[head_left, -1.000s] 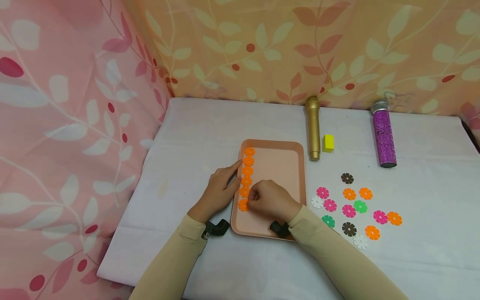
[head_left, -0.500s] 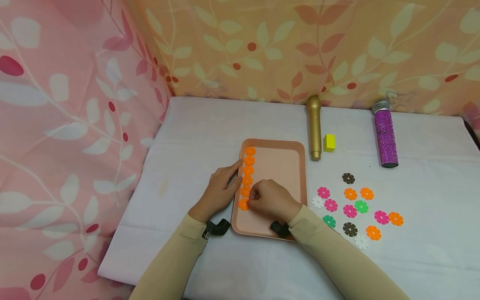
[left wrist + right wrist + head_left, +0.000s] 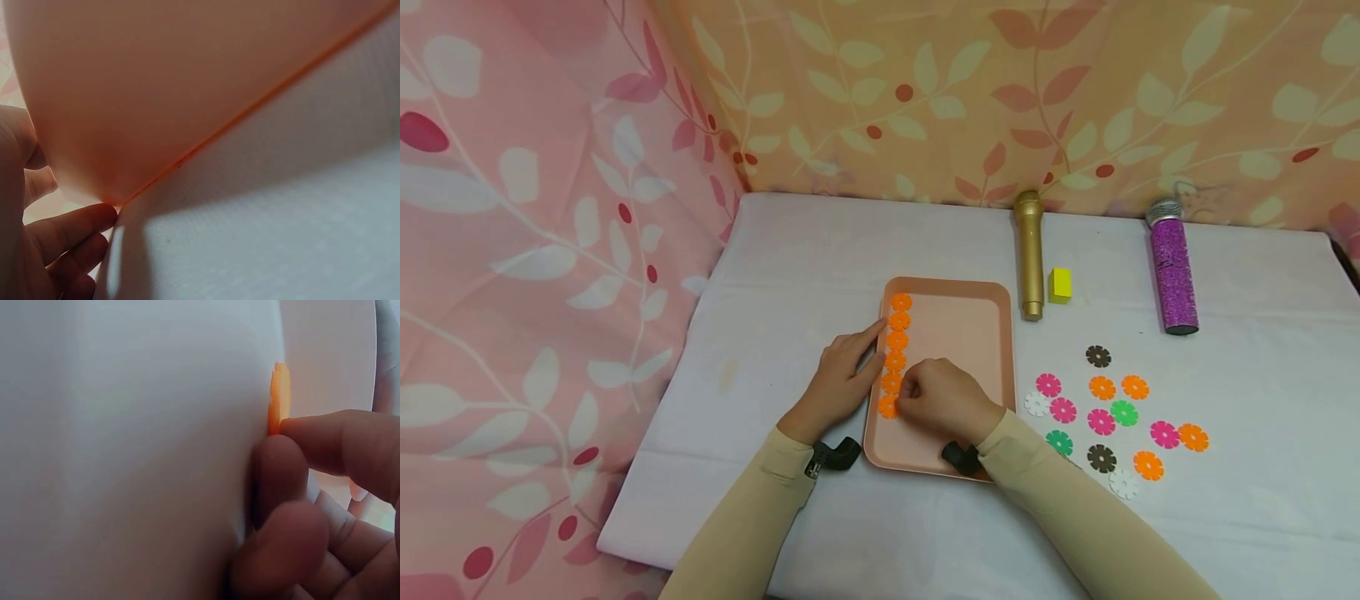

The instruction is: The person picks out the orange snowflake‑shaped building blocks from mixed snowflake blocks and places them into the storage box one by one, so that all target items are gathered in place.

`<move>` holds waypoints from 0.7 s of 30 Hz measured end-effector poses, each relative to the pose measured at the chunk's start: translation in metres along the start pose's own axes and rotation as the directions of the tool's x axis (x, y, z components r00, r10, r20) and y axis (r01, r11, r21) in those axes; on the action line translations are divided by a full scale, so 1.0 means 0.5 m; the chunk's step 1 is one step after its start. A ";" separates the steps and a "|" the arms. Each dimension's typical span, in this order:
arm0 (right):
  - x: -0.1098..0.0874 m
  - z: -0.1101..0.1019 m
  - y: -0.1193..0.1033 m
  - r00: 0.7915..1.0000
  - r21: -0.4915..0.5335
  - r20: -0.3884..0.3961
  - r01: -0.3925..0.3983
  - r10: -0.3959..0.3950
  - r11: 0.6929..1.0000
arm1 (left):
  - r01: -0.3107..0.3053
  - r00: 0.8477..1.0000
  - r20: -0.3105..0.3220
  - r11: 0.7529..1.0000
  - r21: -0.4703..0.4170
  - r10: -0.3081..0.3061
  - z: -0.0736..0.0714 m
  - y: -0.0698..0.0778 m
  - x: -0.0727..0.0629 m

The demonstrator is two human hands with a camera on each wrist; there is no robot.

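Note:
Six-in-line is not counted here: several orange notched plastic discs (image 3: 897, 340) form a column along the left side of a peach tray (image 3: 955, 333). My left hand (image 3: 837, 382) rests against the tray's left rim, its fingers fairly straight. In the left wrist view, fingertips (image 3: 103, 215) touch the tray's outer edge near the tablecloth. Over the tray, my right hand (image 3: 947, 400) has its fingers curled beside the lowest disc in the column. The right wrist view shows its fingertips pinching the edge of an orange disc (image 3: 279, 397); part of their contact is hidden.
Right of the tray lie loose notched discs in pink (image 3: 1101, 422), green (image 3: 1124, 412), black (image 3: 1098, 356), white (image 3: 1123, 483) and orange (image 3: 1148, 465). Behind them are a gold microphone (image 3: 1031, 250), a yellow block (image 3: 1060, 285) and a purple glittery microphone (image 3: 1174, 275). Patterned curtains (image 3: 865, 100) border the table.

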State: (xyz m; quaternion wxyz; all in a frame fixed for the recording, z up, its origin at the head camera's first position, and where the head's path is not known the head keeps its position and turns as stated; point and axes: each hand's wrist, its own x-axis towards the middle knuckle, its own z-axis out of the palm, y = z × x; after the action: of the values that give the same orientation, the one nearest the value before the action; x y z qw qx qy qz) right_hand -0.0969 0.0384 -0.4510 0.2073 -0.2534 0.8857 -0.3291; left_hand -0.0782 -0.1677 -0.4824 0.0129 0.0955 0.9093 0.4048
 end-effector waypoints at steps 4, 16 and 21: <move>-0.003 -0.001 0.001 1.000 0.009 -0.009 0.008 -0.008 1.000 | 0.004 1.000 0.005 1.000 0.004 -0.004 -0.002 0.003 0.000; -0.021 -0.018 -0.004 0.999 0.053 -0.045 -0.001 0.003 0.999 | 0.007 1.000 -0.001 1.000 0.014 -0.007 -0.001 0.000 -0.001; -0.044 -0.038 -0.006 0.998 0.060 -0.065 -0.006 0.010 0.998 | 0.003 1.000 -0.011 1.000 0.012 -0.003 0.001 0.000 0.000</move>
State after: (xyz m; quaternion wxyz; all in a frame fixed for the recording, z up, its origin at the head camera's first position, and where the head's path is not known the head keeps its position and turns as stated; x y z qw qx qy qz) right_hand -0.0888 0.0586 -0.4311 0.1873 -0.2326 0.8828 -0.3628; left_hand -0.0779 -0.1672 -0.4826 0.0081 0.0921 0.9119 0.3998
